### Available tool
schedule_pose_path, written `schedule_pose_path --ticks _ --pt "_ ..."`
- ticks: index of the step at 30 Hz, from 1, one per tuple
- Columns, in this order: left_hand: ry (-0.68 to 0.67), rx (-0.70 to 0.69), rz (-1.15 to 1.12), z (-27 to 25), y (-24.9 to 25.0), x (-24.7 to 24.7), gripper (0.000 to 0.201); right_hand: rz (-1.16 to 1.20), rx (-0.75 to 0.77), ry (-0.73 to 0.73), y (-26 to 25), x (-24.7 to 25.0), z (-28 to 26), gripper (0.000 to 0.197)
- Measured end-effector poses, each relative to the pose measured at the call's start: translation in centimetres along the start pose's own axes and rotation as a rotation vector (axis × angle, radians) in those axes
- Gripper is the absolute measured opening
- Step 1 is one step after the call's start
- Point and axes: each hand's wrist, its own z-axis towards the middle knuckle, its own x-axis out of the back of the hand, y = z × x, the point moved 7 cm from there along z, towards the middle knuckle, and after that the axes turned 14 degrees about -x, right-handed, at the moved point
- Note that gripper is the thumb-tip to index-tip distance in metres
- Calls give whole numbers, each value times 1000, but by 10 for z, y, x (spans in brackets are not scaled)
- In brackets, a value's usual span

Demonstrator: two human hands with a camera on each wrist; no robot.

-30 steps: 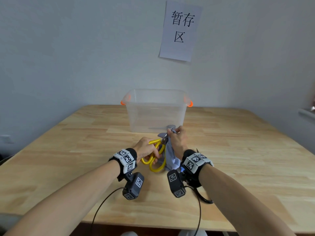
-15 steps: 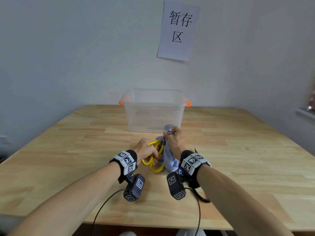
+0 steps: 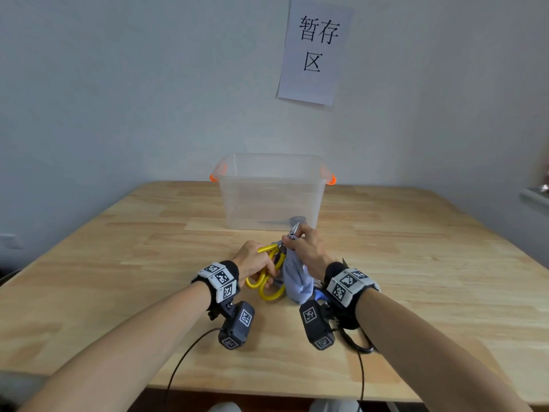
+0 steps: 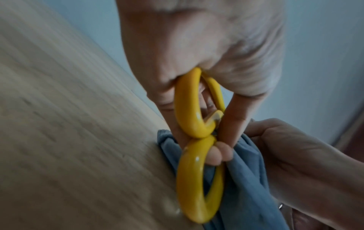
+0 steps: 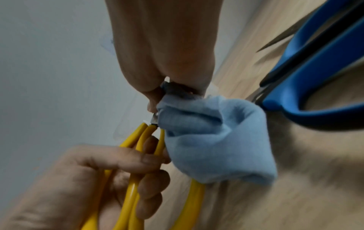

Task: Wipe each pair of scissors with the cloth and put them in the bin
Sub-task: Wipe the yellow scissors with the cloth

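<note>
Right hand [image 3: 306, 248], cloth [image 3: 295, 278] pinched round blades, slid out to tips within 1 s. Left hand [image 3: 252, 264] grips yellow scissors [image 3: 267, 278] loops. Judgement: wipe stroke nearly finished; bin [image 3: 271, 191] next.

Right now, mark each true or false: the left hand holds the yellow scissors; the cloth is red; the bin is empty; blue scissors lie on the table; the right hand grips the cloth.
1. The left hand holds the yellow scissors by the handles. True.
2. The cloth is red. False: it is light blue.
3. The bin is empty. False: a dark pair of scissors lies inside.
4. Blue scissors lie on the table. True.
5. The right hand grips the cloth around the blades. True.
</note>
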Motion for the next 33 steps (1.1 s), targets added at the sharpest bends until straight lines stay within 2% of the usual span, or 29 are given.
schedule_pose_path --ticks 4,9,10,14,16,23,26,28,31,33 --pt "-4 -28 -7 1 3 -7 22 -25 -2 103 -1 5 4 29" --pt "-19 -49 -26 0 11 -9 23 60 33 214 -12 18 9 28" --pt "-16 -46 -22 0 11 -9 24 81 28 204 -12 17 8 27" --pt "12 -28 4 2 7 -2 22 155 0 -20 -2 -7 6 27" --pt "-5 -13 15 2 4 -5 23 120 -11 -42 3 -4 4 30" --pt "-24 -55 -3 4 8 -16 22 122 -72 211 7 11 10 26" --pt "-25 -45 8 4 6 -11 20 155 -59 152 6 5 10 25" --pt "-25 -22 -13 2 4 -6 19 250 -74 44 6 1 11 28" --pt "-25 5 -32 3 1 1 21 272 -58 -84 2 -2 3 37" --pt "-30 7 -18 2 0 0 22 256 -54 -96 7 -3 7 36"
